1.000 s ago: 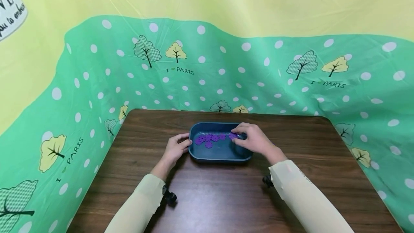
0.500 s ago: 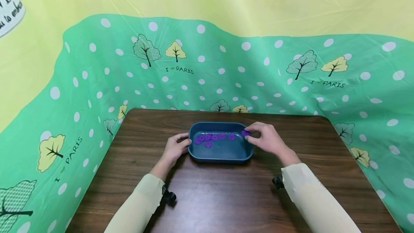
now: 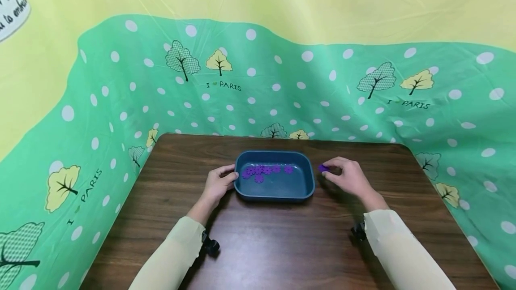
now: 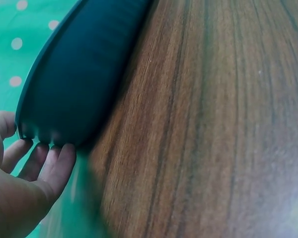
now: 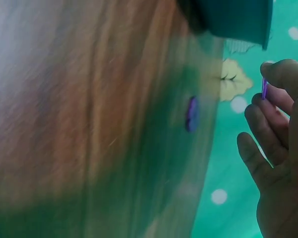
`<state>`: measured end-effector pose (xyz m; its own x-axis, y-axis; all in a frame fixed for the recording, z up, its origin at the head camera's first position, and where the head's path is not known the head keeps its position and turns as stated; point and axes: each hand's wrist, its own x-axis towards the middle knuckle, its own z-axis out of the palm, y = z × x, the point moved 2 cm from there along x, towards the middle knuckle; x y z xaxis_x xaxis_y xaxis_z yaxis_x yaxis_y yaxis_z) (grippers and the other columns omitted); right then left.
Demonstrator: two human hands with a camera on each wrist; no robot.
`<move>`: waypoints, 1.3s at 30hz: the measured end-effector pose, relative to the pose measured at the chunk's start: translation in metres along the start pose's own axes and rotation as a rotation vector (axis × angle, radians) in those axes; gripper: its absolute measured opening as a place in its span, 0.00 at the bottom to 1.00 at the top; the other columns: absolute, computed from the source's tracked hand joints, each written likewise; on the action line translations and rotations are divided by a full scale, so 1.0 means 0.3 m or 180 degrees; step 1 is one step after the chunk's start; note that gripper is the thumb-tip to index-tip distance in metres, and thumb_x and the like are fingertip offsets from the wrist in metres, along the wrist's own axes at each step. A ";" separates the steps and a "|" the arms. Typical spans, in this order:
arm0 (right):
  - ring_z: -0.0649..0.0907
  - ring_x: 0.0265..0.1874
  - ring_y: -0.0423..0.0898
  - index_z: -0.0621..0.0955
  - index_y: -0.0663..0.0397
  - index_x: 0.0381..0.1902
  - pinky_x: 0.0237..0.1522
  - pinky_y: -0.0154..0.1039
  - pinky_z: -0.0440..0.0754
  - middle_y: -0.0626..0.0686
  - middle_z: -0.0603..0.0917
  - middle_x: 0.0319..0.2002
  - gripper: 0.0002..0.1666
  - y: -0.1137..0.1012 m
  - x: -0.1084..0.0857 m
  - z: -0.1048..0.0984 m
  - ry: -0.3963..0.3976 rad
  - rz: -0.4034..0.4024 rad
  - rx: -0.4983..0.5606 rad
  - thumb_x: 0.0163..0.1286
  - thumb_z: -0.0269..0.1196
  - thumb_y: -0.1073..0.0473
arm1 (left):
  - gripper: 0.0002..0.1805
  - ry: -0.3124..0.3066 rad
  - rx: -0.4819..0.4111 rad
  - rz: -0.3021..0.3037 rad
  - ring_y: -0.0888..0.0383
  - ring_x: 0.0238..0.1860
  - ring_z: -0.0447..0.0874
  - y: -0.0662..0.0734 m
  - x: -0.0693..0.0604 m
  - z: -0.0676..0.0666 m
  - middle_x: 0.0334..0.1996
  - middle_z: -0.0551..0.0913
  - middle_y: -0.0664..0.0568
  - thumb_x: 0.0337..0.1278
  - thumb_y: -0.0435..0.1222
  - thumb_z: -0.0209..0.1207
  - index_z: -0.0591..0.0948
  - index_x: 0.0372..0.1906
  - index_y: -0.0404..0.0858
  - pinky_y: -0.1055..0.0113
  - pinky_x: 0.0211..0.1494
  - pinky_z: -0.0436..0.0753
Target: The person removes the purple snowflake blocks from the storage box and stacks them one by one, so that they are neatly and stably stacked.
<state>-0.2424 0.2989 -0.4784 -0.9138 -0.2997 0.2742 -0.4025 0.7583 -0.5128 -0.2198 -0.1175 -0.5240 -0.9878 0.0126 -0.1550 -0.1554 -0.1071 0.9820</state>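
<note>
A dark blue tray [image 3: 274, 191] sits on the table with several purple flower-shaped pieces [image 3: 259, 178] in it, mostly toward its left and back. At its left end, the left hand [image 3: 216, 188] grips the wall. The left wrist view has this hand [image 4: 27, 183] with the thumb at the rim of the tray [image 4: 74, 74] and fingertips against the outer wall. To the right of the tray, the right hand [image 3: 350, 177] pinches a purple piece [image 3: 323, 168] between thumb and fingers. Below this hand [image 5: 283, 134], another purple piece [image 5: 191, 114] lies on the table in the right wrist view.
The brown wooden table [image 3: 258, 245] extends around the tray. Behind it and at both sides hangs a green and yellow cloth [image 3: 314, 75] printed with dots and trees. A small black device [image 3: 211, 245] is at the left wrist, another [image 3: 358, 231] at the right.
The right hand has moved right, from inside the tray to beyond its right end, carrying a purple piece. The left hand still grips the left end.
</note>
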 end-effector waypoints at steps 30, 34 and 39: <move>0.83 0.55 0.66 0.87 0.62 0.52 0.59 0.67 0.80 0.65 0.87 0.52 0.18 0.143 -0.069 0.048 -0.0274 0.0624 -0.0331 0.70 0.69 0.55 | 0.24 0.0146 0.0031 0.0213 0.42 0.51 0.87 0.008 -0.017 0.008 0.61 0.80 0.32 0.64 0.25 0.64 0.80 0.65 0.30 0.52 0.53 0.89; 0.83 0.55 0.66 0.86 0.62 0.52 0.59 0.67 0.80 0.65 0.87 0.52 0.19 0.143 -0.066 0.053 -0.0290 0.0648 -0.0378 0.70 0.69 0.54 | 0.24 0.0090 0.0002 0.0149 0.42 0.52 0.87 0.006 -0.014 0.006 0.61 0.80 0.32 0.64 0.25 0.64 0.79 0.66 0.31 0.52 0.53 0.89; 0.83 0.55 0.65 0.87 0.61 0.51 0.59 0.66 0.80 0.64 0.87 0.52 0.19 0.144 -0.064 0.061 -0.0288 0.0643 -0.0411 0.70 0.69 0.53 | 0.25 0.0085 -0.0018 0.0109 0.42 0.53 0.86 0.005 -0.013 0.004 0.61 0.80 0.32 0.65 0.26 0.64 0.79 0.66 0.32 0.52 0.54 0.88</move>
<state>-0.2434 0.3269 -0.5206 -0.9785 -0.1807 0.0997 -0.2062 0.8740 -0.4401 -0.2161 -0.1166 -0.5218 -0.9921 -0.0178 -0.1243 -0.1215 -0.1125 0.9862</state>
